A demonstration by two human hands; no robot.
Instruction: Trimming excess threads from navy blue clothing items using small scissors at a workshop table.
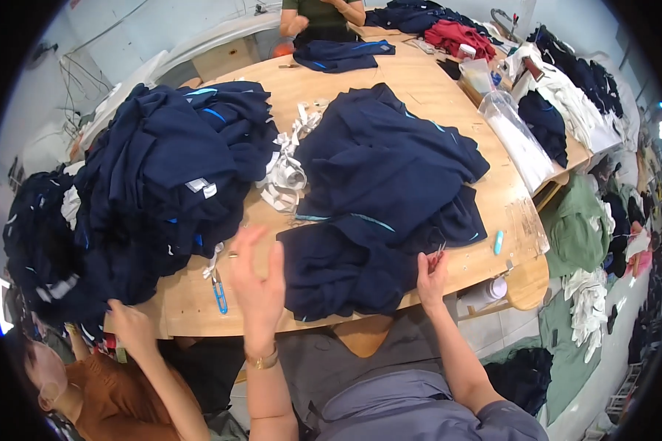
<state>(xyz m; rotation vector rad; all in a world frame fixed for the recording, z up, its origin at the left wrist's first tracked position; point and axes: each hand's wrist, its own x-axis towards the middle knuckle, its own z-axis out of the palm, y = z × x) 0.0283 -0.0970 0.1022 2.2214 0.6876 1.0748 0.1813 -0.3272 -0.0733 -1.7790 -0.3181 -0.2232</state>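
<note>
Navy garment (338, 272): lies between hands.
Left hand (257, 275): 9 o'clock, fingers wide apart.
Right hand (432, 275): 3 o'clock, pinching metal tool (440, 252).

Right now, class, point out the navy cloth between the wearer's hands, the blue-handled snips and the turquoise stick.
Navy cloth (346, 272), head view: its rumpled middle.
Blue-handled snips (220, 296), head view: the handle.
Turquoise stick (499, 242), head view: its body.
</note>
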